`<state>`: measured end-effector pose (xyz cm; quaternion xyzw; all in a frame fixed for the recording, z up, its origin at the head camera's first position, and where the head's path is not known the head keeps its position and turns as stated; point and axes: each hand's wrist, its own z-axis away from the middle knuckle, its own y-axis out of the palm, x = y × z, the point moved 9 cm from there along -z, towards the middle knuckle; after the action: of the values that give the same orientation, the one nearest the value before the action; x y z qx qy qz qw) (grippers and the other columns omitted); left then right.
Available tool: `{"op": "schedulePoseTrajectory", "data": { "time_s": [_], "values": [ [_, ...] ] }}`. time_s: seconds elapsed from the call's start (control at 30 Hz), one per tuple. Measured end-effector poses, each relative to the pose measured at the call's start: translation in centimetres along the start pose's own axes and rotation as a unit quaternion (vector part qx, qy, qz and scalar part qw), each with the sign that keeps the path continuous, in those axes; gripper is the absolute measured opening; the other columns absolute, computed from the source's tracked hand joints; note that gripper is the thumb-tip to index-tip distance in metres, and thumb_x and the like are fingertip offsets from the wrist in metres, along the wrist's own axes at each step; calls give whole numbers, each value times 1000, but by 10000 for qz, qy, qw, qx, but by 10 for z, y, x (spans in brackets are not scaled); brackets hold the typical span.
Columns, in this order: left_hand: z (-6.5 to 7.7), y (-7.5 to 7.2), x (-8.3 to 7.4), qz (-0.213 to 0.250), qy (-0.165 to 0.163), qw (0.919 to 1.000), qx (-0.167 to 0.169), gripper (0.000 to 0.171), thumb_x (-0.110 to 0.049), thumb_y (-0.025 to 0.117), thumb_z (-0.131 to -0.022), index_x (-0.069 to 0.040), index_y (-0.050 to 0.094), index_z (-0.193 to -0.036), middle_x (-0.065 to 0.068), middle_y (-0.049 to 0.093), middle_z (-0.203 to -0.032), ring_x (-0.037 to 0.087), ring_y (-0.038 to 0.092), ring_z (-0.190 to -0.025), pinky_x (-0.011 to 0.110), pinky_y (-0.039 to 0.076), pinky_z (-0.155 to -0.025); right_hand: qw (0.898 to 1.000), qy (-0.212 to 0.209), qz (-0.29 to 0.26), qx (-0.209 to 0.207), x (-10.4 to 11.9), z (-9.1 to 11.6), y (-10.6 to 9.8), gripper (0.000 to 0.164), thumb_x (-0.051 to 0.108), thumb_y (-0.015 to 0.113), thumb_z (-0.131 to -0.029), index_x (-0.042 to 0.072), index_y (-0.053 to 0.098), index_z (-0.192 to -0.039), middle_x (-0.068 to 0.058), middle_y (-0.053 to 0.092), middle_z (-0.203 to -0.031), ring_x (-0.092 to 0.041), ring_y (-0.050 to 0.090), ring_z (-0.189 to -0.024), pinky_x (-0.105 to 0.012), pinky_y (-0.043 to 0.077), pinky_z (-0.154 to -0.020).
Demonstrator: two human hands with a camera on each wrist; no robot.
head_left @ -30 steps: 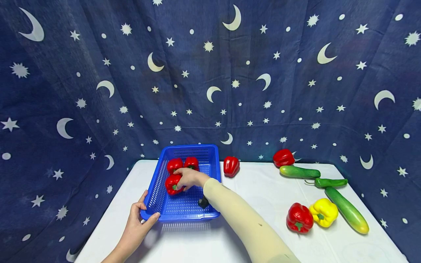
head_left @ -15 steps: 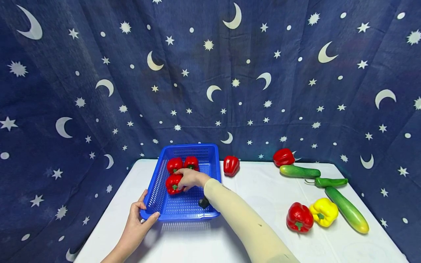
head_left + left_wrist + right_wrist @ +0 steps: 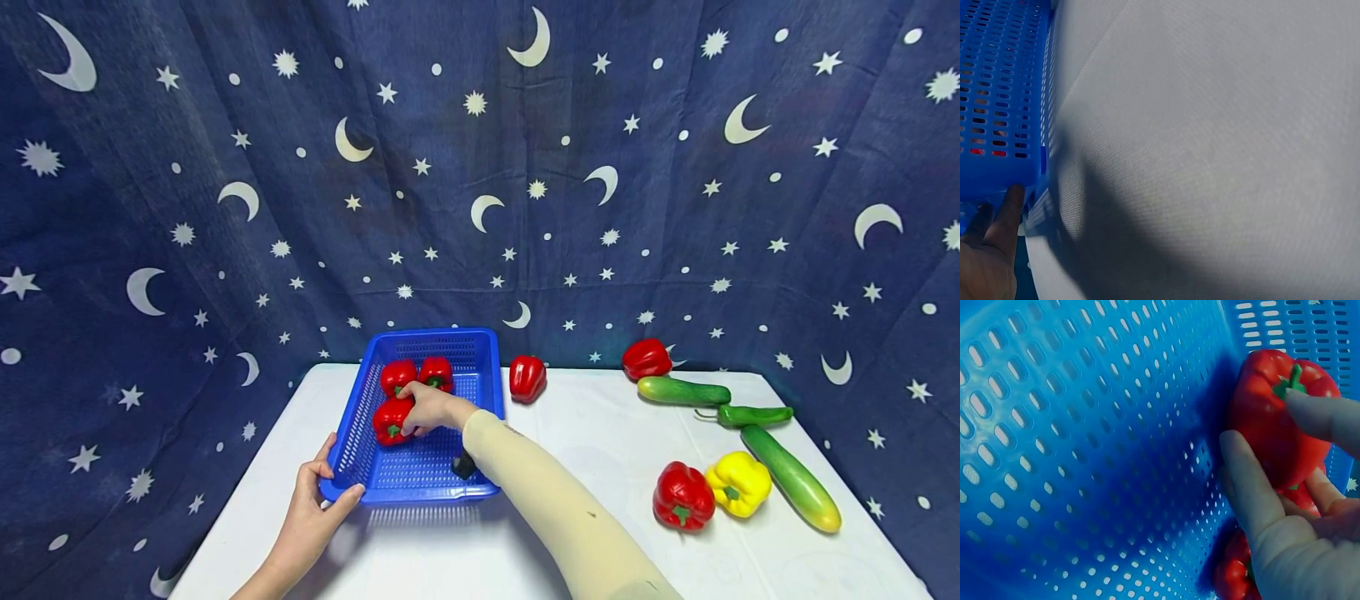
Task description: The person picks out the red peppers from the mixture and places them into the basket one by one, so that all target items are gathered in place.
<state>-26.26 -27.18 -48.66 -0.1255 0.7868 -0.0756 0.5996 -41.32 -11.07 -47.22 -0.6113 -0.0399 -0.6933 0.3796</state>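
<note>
Fingers (image 3: 1249, 475) of my right hand (image 3: 431, 408) are clamped on a red bell pepper (image 3: 386, 419) inside the blue basket (image 3: 408, 496), thumb by the green stem (image 3: 1291, 381) and another finger along the opposite side. It lies to the left of that palm, and its stem end faces up and toward me, so I judge its long axis to tilt roughly from near to far; whether its underside touches the basket floor, I cannot tell. That right hand is much the nearer: my left hand (image 3: 311, 496) grips the basket's near left corner, thumb over the rim, well apart from the pepper. Counting, I find one basket and six red peppers. Three are in the basket: the held one, a second pepper (image 3: 397, 375) just behind it, and a third pepper (image 3: 436, 372) to the right of that. Three lie on the white cloth (image 3: 600, 467): a fourth pepper (image 3: 527, 379) just right of the basket, a fifth pepper (image 3: 647, 360) at the far edge, a sixth pepper (image 3: 683, 492) nearer me. Beside that last sits one yellow pepper (image 3: 738, 483); one long green pepper (image 3: 753, 417) lies between two cucumbers, the far cucumber (image 3: 682, 392) and the near cucumber (image 3: 791, 479).
</note>
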Motion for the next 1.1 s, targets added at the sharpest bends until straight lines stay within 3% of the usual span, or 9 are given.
{"op": "schedulePoseTrajectory", "data": {
  "time_s": [0.17, 0.43, 0.73, 0.9, 1.1],
  "values": [
    [0, 1, 0, -51, -50, 10000, 23, 47, -7, 70, -97, 0, 27, -114, 14, 13, -170, 52, 20, -147, 7, 41, -91, 9998, 34, 179, -16, 2, 3, 0, 61, -4, 79, -85, 11, 51, -137, -15, 55, -129, -28, 61, -104, -40, 58, -85],
    [0, 2, 0, -62, 82, 9999, -18, 46, -5, 70, -97, 1, 27, -114, 16, 15, -169, 50, 22, -147, 6, 39, -92, 9997, 85, 226, -7, -1, 3, -1, 65, -2, 80, -84, 11, 52, -141, -16, 56, -130, -25, 65, -93, -39, 58, -84],
    [1, 1, 0, -64, 68, 10000, -12, 47, -7, 71, -97, 0, 27, -114, 15, 14, -170, 50, 21, -147, 6, 39, -93, 9991, 154, 248, 306, 1, 5, -5, 69, 3, 81, -86, 9, 50, -147, -15, 55, -134, -27, 65, -100, -41, 57, -87],
    [0, 1, -1, -40, 164, 9998, -42, 46, -4, 70, -96, 1, 27, -113, 16, 15, -169, 51, 22, -146, 6, 38, -94, 9976, 199, 84, 658, 3, 10, -11, 66, 8, 79, -89, 5, 49, -147, -16, 55, -135, -36, 63, -112, -46, 55, -92],
    [0, 0, -1, -80, 123, 9999, -40, 46, -4, 70, -96, 1, 27, -113, 17, 14, -169, 52, 22, -147, 6, 38, -93, 9968, 111, 78, 787, 13, 19, -26, 65, 14, 77, -92, 4, 48, -149, -17, 52, -140, -42, 60, -121, -49, 52, -96]
  ]
}}
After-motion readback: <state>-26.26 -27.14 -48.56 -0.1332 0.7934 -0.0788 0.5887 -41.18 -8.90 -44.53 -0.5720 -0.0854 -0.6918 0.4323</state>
